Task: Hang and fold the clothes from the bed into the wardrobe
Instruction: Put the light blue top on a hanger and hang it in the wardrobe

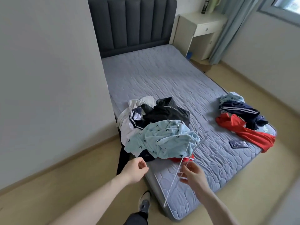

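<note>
Head | right hand [193, 173] fingers hold wire hanger [181, 164] | left hand [135, 169] fingers loosely curled, holding nothing

One clothes pile [154, 127] lies on the bed [162, 75] near its left foot corner, another pile [243, 117] right; nightstand [199, 30] right of headboard [131, 25]

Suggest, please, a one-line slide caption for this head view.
Right hand holding a wire hanger over the bed; left hand near the clothes pile.
</note>
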